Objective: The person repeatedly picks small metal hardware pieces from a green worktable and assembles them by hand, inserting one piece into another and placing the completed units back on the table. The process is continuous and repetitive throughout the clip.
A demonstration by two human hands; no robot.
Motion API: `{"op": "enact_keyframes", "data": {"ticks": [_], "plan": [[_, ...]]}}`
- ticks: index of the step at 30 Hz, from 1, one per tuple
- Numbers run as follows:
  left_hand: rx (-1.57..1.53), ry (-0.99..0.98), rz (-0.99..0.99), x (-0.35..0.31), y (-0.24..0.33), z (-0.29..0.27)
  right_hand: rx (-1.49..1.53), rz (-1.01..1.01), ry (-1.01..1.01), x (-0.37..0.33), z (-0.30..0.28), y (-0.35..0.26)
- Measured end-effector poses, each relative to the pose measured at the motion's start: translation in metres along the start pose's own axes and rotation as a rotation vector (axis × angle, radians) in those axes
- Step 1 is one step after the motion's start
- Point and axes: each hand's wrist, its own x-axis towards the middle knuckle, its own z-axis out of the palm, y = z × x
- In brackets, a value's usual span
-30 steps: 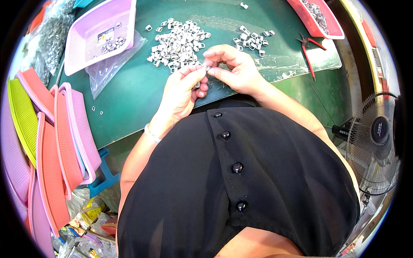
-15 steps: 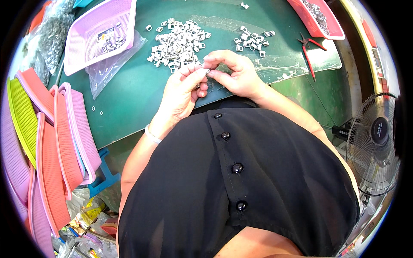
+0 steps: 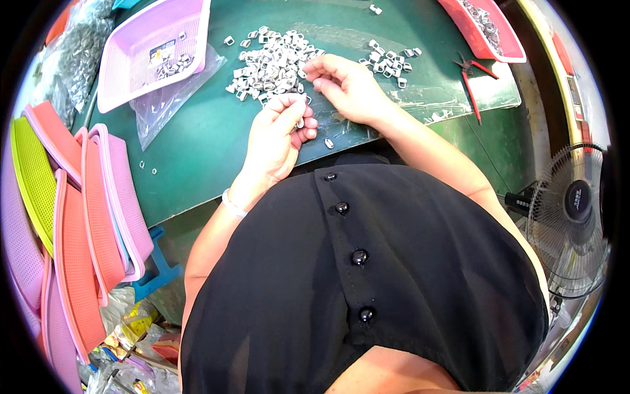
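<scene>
A heap of small silver metal loops (image 3: 270, 69) lies on the green table in front of me. My left hand (image 3: 279, 128) is closed at the near edge of the heap, its thumb and forefinger pinching a small metal loop (image 3: 308, 99). Another silver piece (image 3: 300, 123) shows among its curled fingers. To its right, my right hand (image 3: 348, 88) reaches to the heap's right side, thumb and forefinger apart; nothing can be made out between them. A single metal piece (image 3: 329, 143) rests near the table's front edge, below my right hand.
A smaller group of metal loops (image 3: 390, 62) lies to the right, beside red-handled pliers (image 3: 469, 72). A pink basket (image 3: 453, 8) of metal parts stands at the far right. At left are a lilac basket (image 3: 121, 65), a clear bag (image 3: 157, 115) and stacked baskets (image 3: 79, 262). A fan (image 3: 567, 210) stands at right.
My right hand has left the left hand's fingertips and moved up to the heap, its fingers parting. A metal piece now lies near the front edge. My left hand stays nearly in place.
</scene>
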Motion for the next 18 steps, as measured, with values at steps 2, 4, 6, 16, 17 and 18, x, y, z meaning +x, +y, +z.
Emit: {"op": "enact_keyframes", "data": {"ticks": [2,4,6,16,17,18], "plan": [[0.052,-0.026,0.038,0.000,-0.001,-0.005,0.000,0.003,0.008,-0.003,-0.003,0.003],[0.576,-0.078,0.276,-0.003,-0.001,-0.006,0.007,0.023,0.015,-0.006,-0.008,0.003],[0.999,-0.176,0.439,-0.012,0.006,0.001,0.038,0.051,0.027,-0.010,-0.011,0.005],[1.364,-0.351,0.362,-0.009,0.015,0.008,0.041,0.052,-0.004,-0.014,-0.017,0.001],[1.176,-0.332,0.253,-0.009,0.021,0.008,0.022,0.059,-0.013,-0.014,-0.018,0.000],[1.062,-0.275,0.242,-0.009,0.031,0.006,0.033,0.054,-0.021,-0.012,-0.017,-0.001]]}}
